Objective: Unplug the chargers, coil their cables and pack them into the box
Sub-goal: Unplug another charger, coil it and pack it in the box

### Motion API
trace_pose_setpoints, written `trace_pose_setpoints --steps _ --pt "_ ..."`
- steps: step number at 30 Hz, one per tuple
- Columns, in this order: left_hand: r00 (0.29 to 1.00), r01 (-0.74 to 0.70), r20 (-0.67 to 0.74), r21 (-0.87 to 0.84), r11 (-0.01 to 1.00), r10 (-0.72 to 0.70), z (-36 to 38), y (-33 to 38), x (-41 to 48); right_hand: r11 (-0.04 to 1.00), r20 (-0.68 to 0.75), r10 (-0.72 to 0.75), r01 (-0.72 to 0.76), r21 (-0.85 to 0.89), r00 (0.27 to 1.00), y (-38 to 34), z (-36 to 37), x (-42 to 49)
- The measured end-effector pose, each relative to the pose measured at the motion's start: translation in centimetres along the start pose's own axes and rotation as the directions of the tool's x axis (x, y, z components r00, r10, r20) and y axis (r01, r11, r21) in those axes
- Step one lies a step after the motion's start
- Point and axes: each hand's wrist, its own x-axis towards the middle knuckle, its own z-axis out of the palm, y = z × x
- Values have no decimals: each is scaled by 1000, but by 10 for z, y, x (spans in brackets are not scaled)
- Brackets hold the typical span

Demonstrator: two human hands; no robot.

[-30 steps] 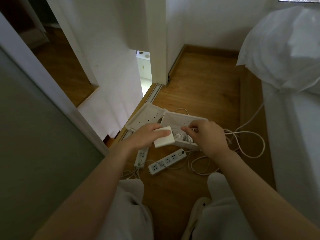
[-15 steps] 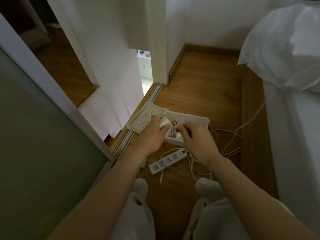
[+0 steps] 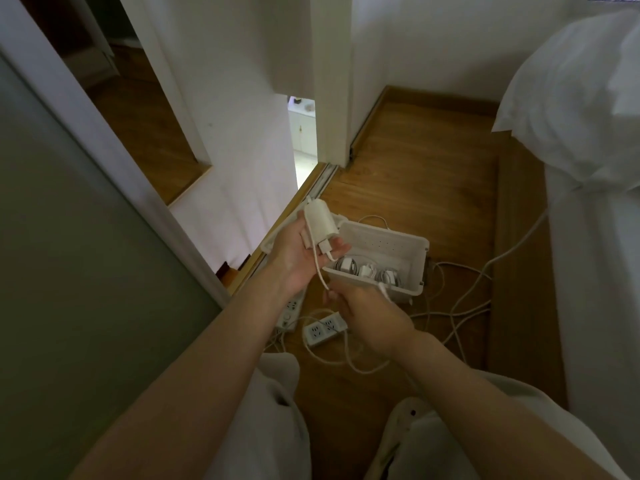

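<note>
Head view: one charger (image 3: 320, 221) lies in the left hand (image 3: 299, 261), whose fingers are curled around it. The right hand (image 3: 372, 320) fingers pinch its one cable (image 3: 318, 271). Just behind the fingers, one box (image 3: 381, 241) holds three coiled cables (image 3: 369, 270). Under the fingers are two power strips (image 3: 323, 330) on the floor (image 3: 415, 188).

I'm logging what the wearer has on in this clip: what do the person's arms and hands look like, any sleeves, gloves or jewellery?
The left forearm and right forearm are bare as far as the frame edge; no sleeve shows. The left hand and right hand are ungloved, with no ring, watch or bracelet visible. Pale trousers cover the knees below.
</note>
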Motion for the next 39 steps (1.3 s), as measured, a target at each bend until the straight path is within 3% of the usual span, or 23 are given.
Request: trace_pose_setpoints --steps 5,8,10,12,17,19,24,29,33,35,39 --pt "995 -54 91 234 971 33 -4 5 -2 992 32 97 -99 75 995 20 -10 6" --pt "978 -97 210 463 881 -3 -13 8 -2 990 37 109 -111 86 993 29 -19 9" --pt "961 -123 267 657 744 -77 -19 8 -1 988 37 129 -131 77 991 34 -23 12" --pt "950 -163 277 833 528 -143 -22 8 -4 981 29 180 -182 62 983 40 -25 13" --pt "984 -134 142 988 79 -109 -32 4 1 953 -150 255 -275 -127 955 52 -36 16" --pt "991 -101 99 995 -20 -88 -40 5 5 948 -182 250 -279 -153 951 50 -36 18" --pt "995 -92 95 984 -154 13 -46 1 12 959 -253 206 -247 -142 945 38 -32 16" --pt "970 -117 117 993 -16 214 -43 -2 18 976 -245 135 -171 -133 960 16 -28 13" --pt "922 -152 141 988 4 360 -41 -5 22 979 -219 154 -179 -100 963 -1 -16 10" --pt "917 -135 73 982 133 392 -39 -6 24 983 -190 127 -149 -106 974 -10 -7 7" --pt "919 -102 -122 845 525 376 -31 -3 25 991 -148 53 -70 -111 988 -20 7 4"
